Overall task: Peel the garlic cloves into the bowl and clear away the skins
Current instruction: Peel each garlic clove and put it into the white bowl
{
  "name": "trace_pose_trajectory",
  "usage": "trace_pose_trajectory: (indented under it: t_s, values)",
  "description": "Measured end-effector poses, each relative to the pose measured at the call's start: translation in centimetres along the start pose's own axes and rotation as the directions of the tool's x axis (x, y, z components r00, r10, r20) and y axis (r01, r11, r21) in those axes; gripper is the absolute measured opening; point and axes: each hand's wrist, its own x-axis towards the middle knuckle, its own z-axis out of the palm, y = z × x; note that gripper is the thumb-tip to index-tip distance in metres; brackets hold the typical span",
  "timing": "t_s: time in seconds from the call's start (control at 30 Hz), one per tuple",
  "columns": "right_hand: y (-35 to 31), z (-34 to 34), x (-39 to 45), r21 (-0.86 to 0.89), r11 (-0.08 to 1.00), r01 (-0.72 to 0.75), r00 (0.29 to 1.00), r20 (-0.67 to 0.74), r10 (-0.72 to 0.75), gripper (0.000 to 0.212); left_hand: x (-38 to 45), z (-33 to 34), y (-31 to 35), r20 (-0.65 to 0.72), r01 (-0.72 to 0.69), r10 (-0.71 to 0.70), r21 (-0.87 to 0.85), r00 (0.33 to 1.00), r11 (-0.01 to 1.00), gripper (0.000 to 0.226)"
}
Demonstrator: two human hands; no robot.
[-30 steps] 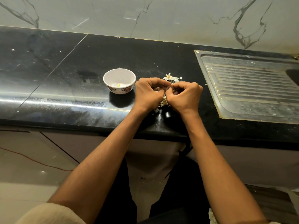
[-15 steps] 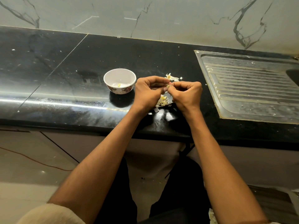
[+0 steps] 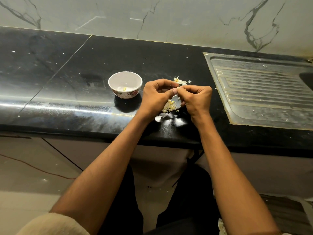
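Observation:
A small white bowl (image 3: 125, 83) with a flowered outside stands on the black counter (image 3: 67, 82), one peeled garlic clove (image 3: 124, 89) inside it. Just right of the bowl, my left hand (image 3: 155, 97) and my right hand (image 3: 196, 99) meet above the counter, fingers curled. Between their fingertips they pinch a small garlic clove (image 3: 176, 90), mostly hidden. A heap of pale garlic skins (image 3: 169, 106) lies under the hands, and a second small heap of skins (image 3: 180, 81) lies behind them.
A steel sink drainboard (image 3: 260, 92) is set into the counter at the right. A marbled wall (image 3: 152, 16) runs along the back. The counter's front edge (image 3: 84, 131) is close to my body; the floor and my dark trousers show below.
My hands have drawn slightly apart at the wrists, uncovering the heap of skins beneath them. Their fingertips stay together on the clove. The bowl has not moved.

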Motion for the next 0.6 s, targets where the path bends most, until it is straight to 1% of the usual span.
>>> trace_pose_trajectory:
  t_s: [0.13,0.3,0.5,0.6]
  values:
    - [0.07,0.01,-0.09,0.019,1.000,0.015,1.000,0.023,-0.016,0.012,0.19,0.15,-0.17,0.023,-0.002,0.001,0.049,1.000,0.999,0.010]
    - [0.06,-0.05,0.01,0.066,0.997,-0.029,0.999,0.026,0.028,0.012,0.27,0.11,-0.30,0.034,-0.029,0.026,0.083,0.999,0.996,0.008]
    - [-0.33,0.15,-0.09,0.156,0.983,-0.096,0.995,0.023,0.094,0.009,0.20,0.08,-0.11,0.040,-0.023,0.021,0.053,0.999,0.998,0.009]
    - [-0.44,0.09,-0.11,0.172,0.980,-0.104,0.994,0.034,0.100,0.012,0.06,0.01,0.10,0.053,-0.009,0.007,0.025,0.999,1.000,0.008]
